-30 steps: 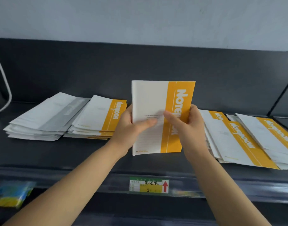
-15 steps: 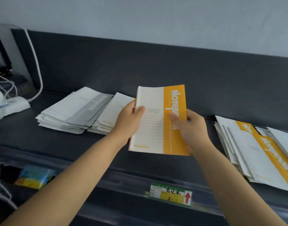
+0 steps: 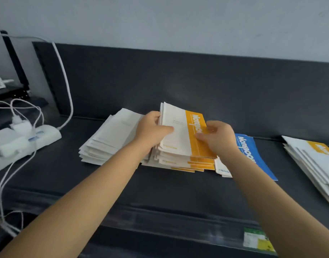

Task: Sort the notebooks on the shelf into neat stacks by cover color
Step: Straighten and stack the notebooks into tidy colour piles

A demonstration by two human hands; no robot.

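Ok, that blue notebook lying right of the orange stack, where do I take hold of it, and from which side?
Probably the blue-banded right edge near its front corner, approached from the right. The blue notebook lies flat on the shelf; its left side meets the orange stack and the right hand, holding the orange notebook, covers its far end, while that edge borders bare shelf.
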